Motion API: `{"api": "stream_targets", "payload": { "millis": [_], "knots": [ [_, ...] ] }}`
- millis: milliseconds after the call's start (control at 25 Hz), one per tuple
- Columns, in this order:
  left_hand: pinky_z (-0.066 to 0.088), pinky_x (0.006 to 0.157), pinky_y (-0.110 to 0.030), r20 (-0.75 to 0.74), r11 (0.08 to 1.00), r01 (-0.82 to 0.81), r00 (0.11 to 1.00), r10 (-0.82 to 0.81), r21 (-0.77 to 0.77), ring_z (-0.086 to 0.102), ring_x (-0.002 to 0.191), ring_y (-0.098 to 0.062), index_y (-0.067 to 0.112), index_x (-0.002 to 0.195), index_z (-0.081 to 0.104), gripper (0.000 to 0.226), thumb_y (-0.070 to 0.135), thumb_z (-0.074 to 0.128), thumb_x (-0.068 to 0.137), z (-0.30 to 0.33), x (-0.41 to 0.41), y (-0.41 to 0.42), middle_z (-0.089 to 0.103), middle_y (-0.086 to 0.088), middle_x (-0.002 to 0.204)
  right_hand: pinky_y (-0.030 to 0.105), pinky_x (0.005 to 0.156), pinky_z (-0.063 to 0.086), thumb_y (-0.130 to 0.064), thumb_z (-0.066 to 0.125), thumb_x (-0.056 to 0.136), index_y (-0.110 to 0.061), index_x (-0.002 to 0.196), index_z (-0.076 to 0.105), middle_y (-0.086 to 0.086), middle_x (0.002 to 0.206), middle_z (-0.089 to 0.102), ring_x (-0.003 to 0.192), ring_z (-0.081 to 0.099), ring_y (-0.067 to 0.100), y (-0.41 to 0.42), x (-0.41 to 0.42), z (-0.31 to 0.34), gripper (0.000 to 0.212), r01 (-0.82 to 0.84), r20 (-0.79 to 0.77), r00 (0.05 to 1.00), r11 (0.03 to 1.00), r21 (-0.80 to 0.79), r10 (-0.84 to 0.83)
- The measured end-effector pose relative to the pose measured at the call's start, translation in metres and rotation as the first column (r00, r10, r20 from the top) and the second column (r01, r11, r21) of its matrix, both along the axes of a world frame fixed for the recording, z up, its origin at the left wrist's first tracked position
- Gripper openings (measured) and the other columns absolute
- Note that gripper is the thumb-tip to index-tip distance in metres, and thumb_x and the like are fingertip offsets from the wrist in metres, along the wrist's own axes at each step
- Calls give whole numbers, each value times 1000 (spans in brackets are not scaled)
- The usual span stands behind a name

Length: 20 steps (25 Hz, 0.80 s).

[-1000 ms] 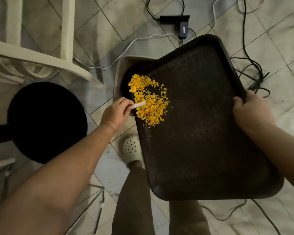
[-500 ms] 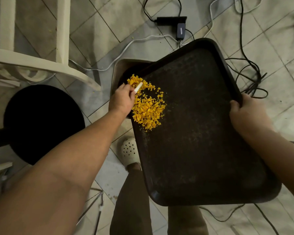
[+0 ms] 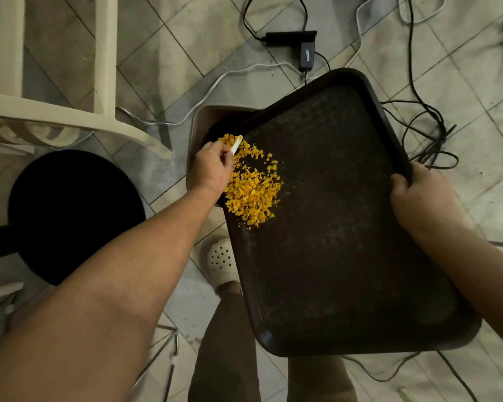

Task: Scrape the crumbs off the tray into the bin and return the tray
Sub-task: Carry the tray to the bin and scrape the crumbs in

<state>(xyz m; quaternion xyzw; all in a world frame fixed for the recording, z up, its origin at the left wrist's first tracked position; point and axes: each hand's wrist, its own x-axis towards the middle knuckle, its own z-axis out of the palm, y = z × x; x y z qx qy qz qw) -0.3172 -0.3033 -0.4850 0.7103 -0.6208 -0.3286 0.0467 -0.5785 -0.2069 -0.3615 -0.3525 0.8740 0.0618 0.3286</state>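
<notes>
Looking down from 9 o'clock across to 3 o'clock, we see a black stool [image 3: 76, 216] first, with a white chair [image 3: 105, 68] at 11 o'clock from it. Our left hand [image 3: 212, 169] pinches a small white scraper [image 3: 236, 146], its tip among the crumbs [image 3: 253, 187] heaped at the tray's 10 o'clock corner. That corner hangs over the bin [image 3: 198, 132] on the tiled floor [image 3: 163, 39]. At 6 o'clock from the crumbs a white shoe [image 3: 222, 264] shows beside the tray [image 3: 345, 227], which is dark, held above the floor and tilted toward the bin. At 12 o'clock from the tray lies a black adapter [image 3: 306, 55] among cables [image 3: 424, 132]. Our right hand [image 3: 421, 204] grips the tray's 3 o'clock rim, thumb on top.
</notes>
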Motion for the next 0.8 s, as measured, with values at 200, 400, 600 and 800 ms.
{"api": "stream_targets", "payload": {
  "millis": [200, 400, 600, 800],
  "knots": [
    [44, 67, -27, 98, 990, -97, 991, 87, 102, 62, 86, -25, 7, 93, 64, 16, 18, 53, 91, -10, -3, -8, 66, -12, 97, 50, 89, 46, -30, 39, 98, -9, 130, 44, 23, 118, 56, 109, 53, 41, -1, -1, -3, 38, 18, 12, 1000, 1000, 2, -18],
    [45, 67, -29, 116, 987, -161, 981, 158, 16, 61, 89, -26, 6, 98, 65, 19, 17, 54, 90, -8, 10, 6, 64, -13, 100, 50, 87, 47, -31, 39, 98, -11, 127, 47, 24, 113, 58, 105, 55, 42, -2, -2, -5, 36, -3, -9, 1000, 1000, 2, 3],
    [48, 70, -30, 3, 997, 17, 1000, -18, 75, 59, 85, -20, 11, 96, 65, 16, 22, 54, 92, -11, -1, 1, 64, -5, 98, 50, 85, 48, -31, 40, 98, -11, 124, 48, 22, 108, 59, 101, 56, 41, 0, -1, -9, 35, -2, -19, 1000, 1000, -18, 1],
    [54, 76, -36, 157, 974, -198, 971, 179, 114, 63, 87, -30, 9, 96, 64, 17, 20, 52, 90, -15, 3, -1, 67, -12, 95, 45, 82, 45, -29, 40, 98, -7, 125, 48, 24, 110, 58, 103, 55, 40, 1, -1, -11, 36, 13, -4, 1000, 1000, -18, -13]
  ]
}}
